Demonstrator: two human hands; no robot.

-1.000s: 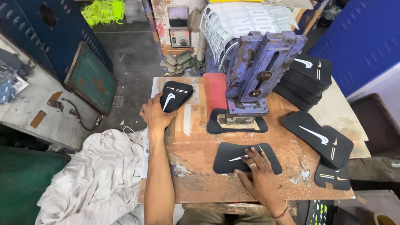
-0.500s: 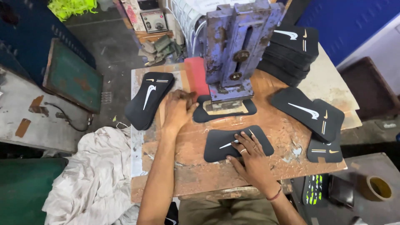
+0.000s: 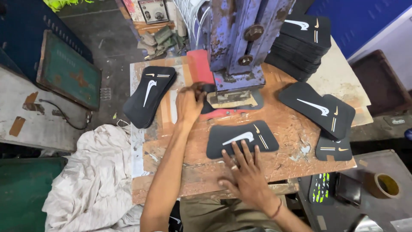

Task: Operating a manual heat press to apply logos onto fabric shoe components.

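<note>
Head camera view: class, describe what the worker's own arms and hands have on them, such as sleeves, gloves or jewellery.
Both forearms are bare, with no sleeves or gloves. The right hand wears a ring on one of its fingers and a thin dark band at the wrist. The left hand shows nothing worn.

Soft, even daylight fills the scene — bright on the counter (image 3: 300, 129) and the white cloth (image 3: 90, 180), dimmer toward the floor at the upper left. Shadows are faint. The left hand (image 3: 189, 103) is slightly motion-blurred. Wide-lens bending shows at the edges — straight lines lean outward.
</note>
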